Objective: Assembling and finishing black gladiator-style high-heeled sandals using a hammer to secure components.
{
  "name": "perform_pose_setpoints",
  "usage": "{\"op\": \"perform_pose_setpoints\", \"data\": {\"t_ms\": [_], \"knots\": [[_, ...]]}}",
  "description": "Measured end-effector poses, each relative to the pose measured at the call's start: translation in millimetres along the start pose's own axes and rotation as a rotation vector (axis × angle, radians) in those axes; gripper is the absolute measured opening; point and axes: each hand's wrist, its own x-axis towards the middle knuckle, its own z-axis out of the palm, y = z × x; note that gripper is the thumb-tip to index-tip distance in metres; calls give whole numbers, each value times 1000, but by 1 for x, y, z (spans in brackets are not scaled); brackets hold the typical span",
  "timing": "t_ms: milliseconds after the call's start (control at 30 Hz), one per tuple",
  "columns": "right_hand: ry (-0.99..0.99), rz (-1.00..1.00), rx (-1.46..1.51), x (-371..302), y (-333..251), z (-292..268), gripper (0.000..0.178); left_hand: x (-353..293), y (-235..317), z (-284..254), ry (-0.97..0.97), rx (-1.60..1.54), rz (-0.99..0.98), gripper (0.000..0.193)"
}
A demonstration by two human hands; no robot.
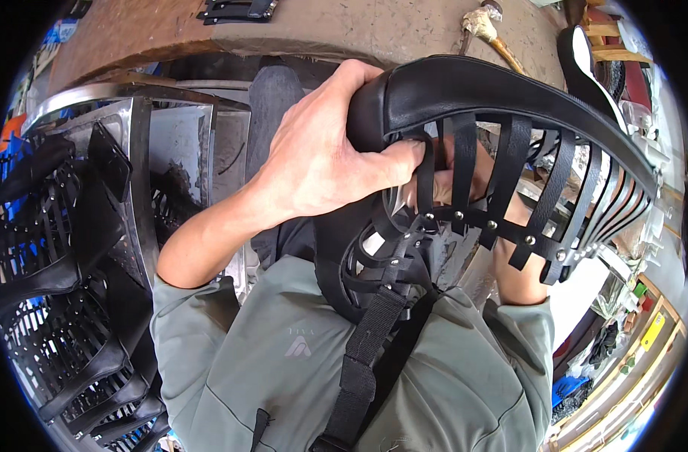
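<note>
A large black leather cage of riveted straps with a thick padded band [502,87] is held up in front of my chest. My left hand [325,147] grips the rounded left end of the band, its thumb pressed against the edge beside the first strap. Behind the hanging straps is my right hand [476,169], partly hidden; its bent fingers close on the leather near that same end. Silver rivets join the straps to a lower cross strip [472,220]. Below, a smaller strapped section [389,275] curves down against my body, and black webbing [370,339] hangs there.
A brown worktable [306,34] lies ahead, holding a hammer [495,38] and a black strapped piece [238,9]. On the left, a metal frame [140,173] stands beside several similar black leather pieces [65,301]. Wooden shelving [653,339] is at the right.
</note>
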Motion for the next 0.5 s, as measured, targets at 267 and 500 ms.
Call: {"op": "perform_pose_setpoints", "data": {"t_ms": [267, 500], "knots": [[30, 140, -68, 38, -2, -6, 31, 1, 12, 18, 222, 79, 82, 52], [43, 240, -121, -35, -9, -22, 29, 3, 10, 19, 208, 29, 10, 48]]}}
